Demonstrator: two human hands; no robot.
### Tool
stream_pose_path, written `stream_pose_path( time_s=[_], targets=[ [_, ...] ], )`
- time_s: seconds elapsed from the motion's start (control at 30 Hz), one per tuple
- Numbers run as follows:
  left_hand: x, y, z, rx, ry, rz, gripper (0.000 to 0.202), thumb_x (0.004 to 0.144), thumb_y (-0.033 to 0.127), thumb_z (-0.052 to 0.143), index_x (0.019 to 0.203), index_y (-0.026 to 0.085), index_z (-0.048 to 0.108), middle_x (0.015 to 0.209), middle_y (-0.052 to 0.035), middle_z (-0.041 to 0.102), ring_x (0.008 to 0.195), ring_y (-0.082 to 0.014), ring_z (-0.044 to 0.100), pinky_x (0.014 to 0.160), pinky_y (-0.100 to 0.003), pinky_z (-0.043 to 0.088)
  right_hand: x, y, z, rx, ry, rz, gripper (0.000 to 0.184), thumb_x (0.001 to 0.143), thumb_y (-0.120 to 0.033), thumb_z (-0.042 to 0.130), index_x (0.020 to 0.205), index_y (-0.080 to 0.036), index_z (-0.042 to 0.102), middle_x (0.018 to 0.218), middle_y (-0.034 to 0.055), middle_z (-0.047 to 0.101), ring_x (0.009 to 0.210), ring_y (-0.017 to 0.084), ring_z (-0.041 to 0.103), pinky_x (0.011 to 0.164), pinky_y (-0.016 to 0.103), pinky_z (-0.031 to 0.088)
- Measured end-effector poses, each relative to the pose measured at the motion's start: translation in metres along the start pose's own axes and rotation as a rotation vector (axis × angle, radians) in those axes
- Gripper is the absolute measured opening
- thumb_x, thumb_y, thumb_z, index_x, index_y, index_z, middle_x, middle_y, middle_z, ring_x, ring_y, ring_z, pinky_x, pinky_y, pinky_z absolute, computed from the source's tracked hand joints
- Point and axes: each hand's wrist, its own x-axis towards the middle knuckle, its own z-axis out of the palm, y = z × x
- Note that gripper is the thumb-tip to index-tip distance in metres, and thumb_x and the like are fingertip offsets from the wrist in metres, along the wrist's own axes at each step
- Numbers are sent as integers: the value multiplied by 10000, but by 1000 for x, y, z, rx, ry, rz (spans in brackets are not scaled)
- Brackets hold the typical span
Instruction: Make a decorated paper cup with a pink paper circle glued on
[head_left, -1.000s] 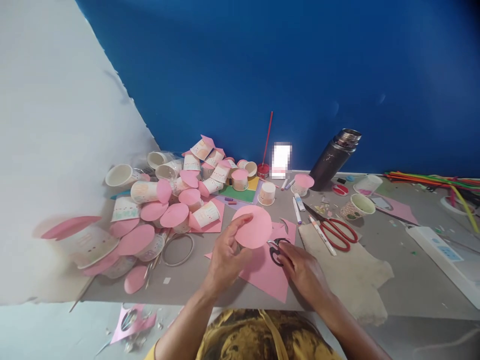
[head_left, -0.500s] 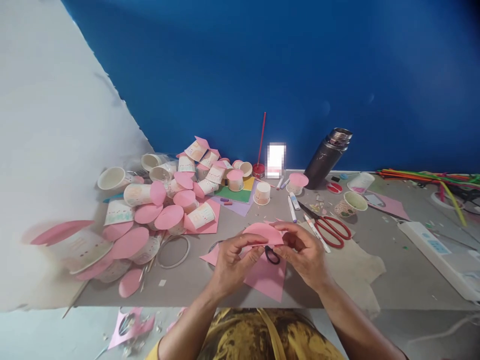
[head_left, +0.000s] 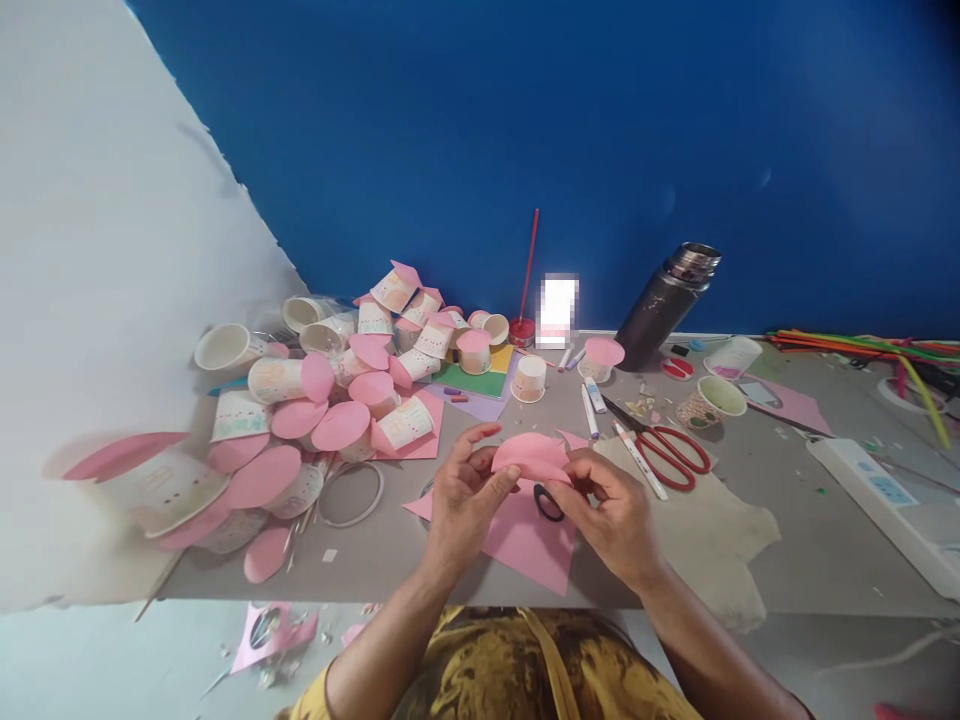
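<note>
Both hands pinch a pink paper circle [head_left: 529, 455] just above the table [head_left: 810, 560]: the left hand [head_left: 461, 500] grips its left edge between thumb and fingers, and the right hand [head_left: 611, 515] grips its right edge. The circle is plain, matte pink, bent so that its top curves over like a dome. Beneath it lie a pink sheet [head_left: 529, 545] and small black scissors [head_left: 547, 503]. A heap of paper cups [head_left: 352, 370] lies to the left, red scissors [head_left: 671, 450] to the right
</note>
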Motion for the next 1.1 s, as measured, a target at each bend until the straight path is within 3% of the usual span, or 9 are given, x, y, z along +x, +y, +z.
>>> stream_pose_path(
  time_s=[0.07,0.23,0.53,0.93,1.1],
  targets=[
    [1,2,1,6,23,-24,485,745,347,831,1162,187,643,725,13,710,655,-134,637,667,-256,535,0,-3,0,-17,-31,25,270,898,-319,649,663,-217,566,614,-24,584,528,111,476,536,234,425],
    [0,2,2,98,31,-27,230,751,349,815,849,161,726,694,-6,702,625,-125,614,641,-247,512,2,-3,2,38,6,104,175,853,-365,673,789,-209,628,639,-30,589,525,114,495,514,227,429],
    [-3,0,2,113,28,-28,207,752,370,813,793,177,749,676,1,698,601,-122,605,626,-245,510,-3,3,9,169,84,216,221,830,-398,714,883,-210,612,756,0,636,570,128,568,515,228,481],
    [-6,-1,0,193,63,-54,238,758,417,797,716,185,764,658,-17,698,642,-155,617,654,-267,499,-7,1,9,167,105,213,275,812,-412,725,970,-206,634,842,45,705,619,142,629,536,228,534],
    [-5,-7,-4,209,81,-32,255,799,400,781,673,180,759,649,-2,649,675,-135,563,676,-253,459,-4,-2,4,222,-46,247,323,826,-433,723,1031,-188,674,822,43,706,665,160,639,583,246,535]
  ],
)
